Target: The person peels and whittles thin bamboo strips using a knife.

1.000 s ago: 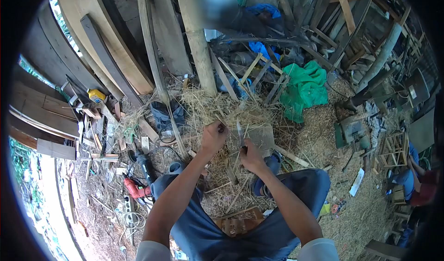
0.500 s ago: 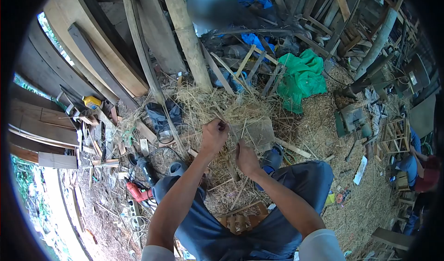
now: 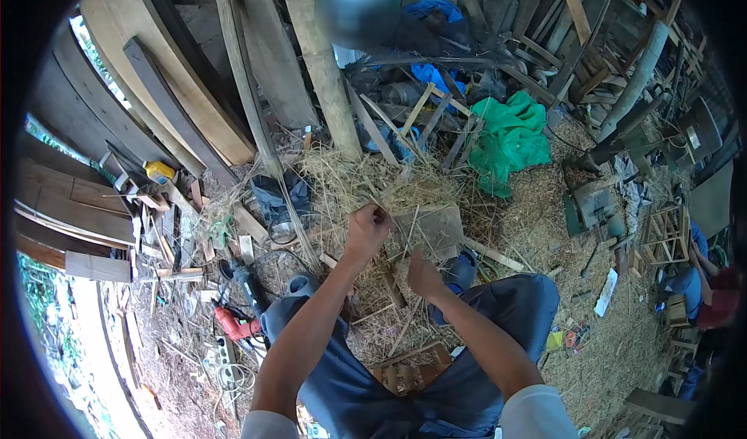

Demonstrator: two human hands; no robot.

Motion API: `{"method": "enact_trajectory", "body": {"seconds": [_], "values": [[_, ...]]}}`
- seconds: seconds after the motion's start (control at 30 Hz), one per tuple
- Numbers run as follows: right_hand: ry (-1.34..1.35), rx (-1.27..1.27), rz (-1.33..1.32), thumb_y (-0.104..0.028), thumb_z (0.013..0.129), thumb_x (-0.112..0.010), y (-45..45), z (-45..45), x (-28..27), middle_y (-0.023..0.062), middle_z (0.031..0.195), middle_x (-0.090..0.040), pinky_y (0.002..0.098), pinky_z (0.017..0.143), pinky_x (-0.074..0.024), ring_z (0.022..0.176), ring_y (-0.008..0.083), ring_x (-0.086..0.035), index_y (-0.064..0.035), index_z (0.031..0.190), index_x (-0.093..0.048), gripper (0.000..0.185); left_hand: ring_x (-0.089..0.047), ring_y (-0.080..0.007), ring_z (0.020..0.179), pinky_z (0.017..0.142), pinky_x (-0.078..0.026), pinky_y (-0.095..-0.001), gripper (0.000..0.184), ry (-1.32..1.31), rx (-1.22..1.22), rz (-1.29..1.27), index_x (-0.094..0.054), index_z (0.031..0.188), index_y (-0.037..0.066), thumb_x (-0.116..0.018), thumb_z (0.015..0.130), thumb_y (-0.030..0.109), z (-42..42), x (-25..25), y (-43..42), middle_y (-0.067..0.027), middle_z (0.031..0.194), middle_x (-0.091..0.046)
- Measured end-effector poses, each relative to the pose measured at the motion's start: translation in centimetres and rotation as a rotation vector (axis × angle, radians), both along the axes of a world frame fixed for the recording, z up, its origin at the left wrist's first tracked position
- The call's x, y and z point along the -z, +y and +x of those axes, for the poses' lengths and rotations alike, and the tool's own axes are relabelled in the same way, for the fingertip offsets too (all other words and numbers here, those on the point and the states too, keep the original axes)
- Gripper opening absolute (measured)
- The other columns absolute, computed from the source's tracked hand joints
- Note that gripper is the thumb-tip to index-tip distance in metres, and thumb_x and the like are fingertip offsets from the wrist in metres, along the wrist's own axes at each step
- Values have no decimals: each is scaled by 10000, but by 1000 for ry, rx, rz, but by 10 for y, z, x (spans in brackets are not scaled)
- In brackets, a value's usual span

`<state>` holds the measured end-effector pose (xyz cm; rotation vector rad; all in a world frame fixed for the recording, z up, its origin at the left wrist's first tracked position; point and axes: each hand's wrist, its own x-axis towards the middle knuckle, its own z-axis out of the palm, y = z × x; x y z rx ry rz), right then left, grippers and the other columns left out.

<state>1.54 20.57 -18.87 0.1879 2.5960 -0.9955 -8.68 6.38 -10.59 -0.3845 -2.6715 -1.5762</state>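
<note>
My left hand (image 3: 367,230) is raised in front of my knees, its fingers curled into a closed grip. What it holds, if anything, is too small to make out. Lower and to the right, my right hand (image 3: 426,275) is also closed, thumb side up, its contents hidden. The two hands are apart. Thin pale strips (image 3: 411,230) show between and beyond them, but whether either hand touches one I cannot tell. Below lies a heap of straw-like shavings (image 3: 397,184) with a flat greyish board (image 3: 437,229) behind my right hand.
A red power tool (image 3: 233,324) and a dark grinder (image 3: 247,285) lie left of my knee with cords. A green plastic sheet (image 3: 510,145) lies ahead, near a bamboo post (image 3: 320,65). Planks lean at left. Another person (image 3: 712,295) sits at far right.
My right hand has moved slightly down and to the right, away from my left hand. My left hand has shifted a little right and down in view; the whole view has shifted slightly.
</note>
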Motion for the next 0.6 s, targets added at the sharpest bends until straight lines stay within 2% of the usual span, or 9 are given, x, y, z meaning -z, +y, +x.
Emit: {"method": "enact_trajectory", "body": {"seconds": [0.07,0.17,0.2,0.23,0.3,0.37,0.5,0.57,0.6], "values": [[26,90,-79,-95,914,-411,-10,-4,1,367,807,-564,544,656,-467,773,509,-571,50,1081,-394,221,-671,-256,676,635,-516,-332,169,37,-29,-52,-617,849,-50,-664,763,87,1,2,1,-182,737,-660],[70,58,-159,-104,914,-421,-15,-1,-8,353,781,-572,549,645,-467,738,511,-572,51,1087,-389,234,-674,-267,686,637,-519,-340,175,-32,-54,-68,-625,849,-53,-664,768,97,1,-4,-1,-190,748,-663],[68,54,-162,-104,914,-421,-9,4,20,353,781,-572,549,645,-467,738,511,-572,51,1087,-389,234,-674,-267,686,637,-519,-340,175,-34,-58,-71,-625,849,-53,-664,768,97,2,-1,-3,-190,748,-663],[250,-77,-30,-109,916,-424,2,9,72,348,754,-568,551,628,-458,718,513,-566,50,1080,-389,231,-674,-268,686,634,-518,-341,175,-14,-69,-59,-626,844,-53,-664,769,100,0,4,-3,-191,747,-664],[427,-197,103,-114,919,-427,3,10,76,343,726,-564,553,610,-448,697,515,-559,49,1073,-388,228,-675,-269,685,630,-518,-341,175,2,-69,-50,-627,839,-54,-664,769,103,1,5,-4,-191,746,-664],[125,20,-149,-102,909,-440,-9,-6,-4,334,731,-572,532,597,-454,699,505,-566,61,1113,-376,268,-672,-270,675,616,-511,-338,168,25,-66,-55,-624,837,-53,-658,774,100,3,2,-2,-193,741,-661],[136,9,-188,-94,906,-439,-9,-7,1,333,748,-578,528,615,-460,723,499,-574,65,1112,-382,267,-670,-269,664,615,-512,-335,152,26,-76,-40,-627,833,-49,-650,780,92,2,4,0,-187,733,-662],[167,-129,27,-106,914,-422,3,1,45,332,771,-584,539,641,-457,748,496,-578,73,1122,-380,277,-672,-274,659,604,-512,-337,139,-112,-98,-90,-627,827,-42,-645,780,87,-3,14,-5,-183,732,-664],[180,-129,26,-106,914,-422,0,-3,38,332,771,-584,539,641,-457,748,496,-578,73,1122,-380,277,-672,-274,659,604,-512,-337,139,-100,-99,-91,-627,827,-42,-645,780,87,-2,13,-6,-183,732,-664]]}}
